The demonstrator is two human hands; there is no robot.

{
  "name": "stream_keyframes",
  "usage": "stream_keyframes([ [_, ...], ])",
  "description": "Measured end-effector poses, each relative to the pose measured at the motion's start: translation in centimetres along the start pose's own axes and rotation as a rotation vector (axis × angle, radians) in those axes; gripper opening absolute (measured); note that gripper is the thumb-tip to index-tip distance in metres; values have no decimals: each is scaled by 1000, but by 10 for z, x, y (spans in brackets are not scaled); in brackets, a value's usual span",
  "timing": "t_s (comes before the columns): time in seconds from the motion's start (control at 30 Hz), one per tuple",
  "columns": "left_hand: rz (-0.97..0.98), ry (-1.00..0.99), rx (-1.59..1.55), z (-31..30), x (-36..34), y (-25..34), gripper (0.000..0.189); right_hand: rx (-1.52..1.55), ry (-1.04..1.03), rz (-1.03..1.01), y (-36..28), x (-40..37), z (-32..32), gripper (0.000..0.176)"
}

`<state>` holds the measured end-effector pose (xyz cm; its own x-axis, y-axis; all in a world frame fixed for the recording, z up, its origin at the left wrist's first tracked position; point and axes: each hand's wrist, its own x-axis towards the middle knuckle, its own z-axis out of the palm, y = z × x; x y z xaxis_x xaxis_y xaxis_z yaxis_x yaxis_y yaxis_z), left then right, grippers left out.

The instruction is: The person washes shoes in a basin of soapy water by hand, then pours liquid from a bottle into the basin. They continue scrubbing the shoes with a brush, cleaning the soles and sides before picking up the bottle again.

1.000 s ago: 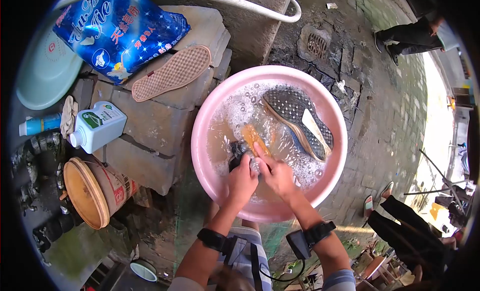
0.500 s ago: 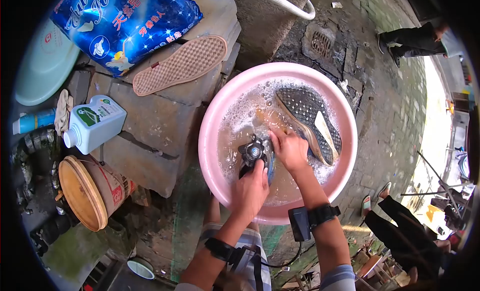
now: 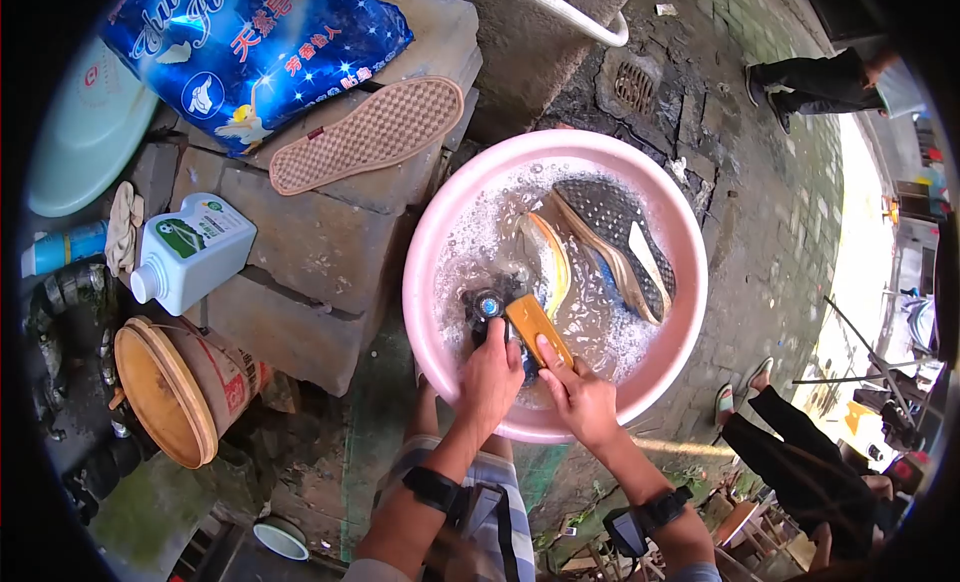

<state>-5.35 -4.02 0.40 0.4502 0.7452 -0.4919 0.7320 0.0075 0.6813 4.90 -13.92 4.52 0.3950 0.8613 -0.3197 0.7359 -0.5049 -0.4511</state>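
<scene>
1. Head view: right hand (image 3: pixel 586 400) is gripping a yellow-brown block (image 3: pixel 537 326), long axis slanting away up-left.
2. Left hand (image 3: pixel 491 378) is nearer the dark shoe (image 3: pixel 488 307), pretty sure holding it, just past its thumb, left of the right hand.

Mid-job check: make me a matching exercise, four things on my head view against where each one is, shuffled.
1. orange-brown block
2. tan insole
3. white-dotted shoe
4. black item with a round dial

A. on the stone slabs, beside the blue bag
B. in the left hand
C. in the sudsy pink basin, held by neither hand
D. in the right hand

Pairs: 1-D, 2-A, 3-C, 4-B
</scene>
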Motion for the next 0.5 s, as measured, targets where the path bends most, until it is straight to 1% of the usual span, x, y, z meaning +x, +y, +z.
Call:
stream_keyframes([
  [0.07,30,6,21,0,0,5,16,-59,-20,-2,3,13,3,44],
  [0.13,64,-6,46,-1,-3,9,17,-191,95,11,4,54,3,41],
  [0.2,112,-75,133,-2,-2,12,15,-227,168,-5,9,97,4,39],
  [0.23,124,-46,114,-1,-3,15,14,-227,169,-4,8,116,7,39],
  [0.3,129,-48,107,-2,-3,15,14,-242,291,21,6,136,10,40],
  [0.4,128,-66,86,-6,-2,14,14,-222,213,22,-1,111,6,41],
  [0.43,110,-65,77,-5,-1,13,15,-202,108,-15,-1,88,4,43],
  [0.47,92,-66,66,-6,-2,14,15,-199,49,-1,-1,60,6,44],
  [0.5,25,-108,69,-7,-1,16,16,-167,41,-5,2,34,10,44],
])
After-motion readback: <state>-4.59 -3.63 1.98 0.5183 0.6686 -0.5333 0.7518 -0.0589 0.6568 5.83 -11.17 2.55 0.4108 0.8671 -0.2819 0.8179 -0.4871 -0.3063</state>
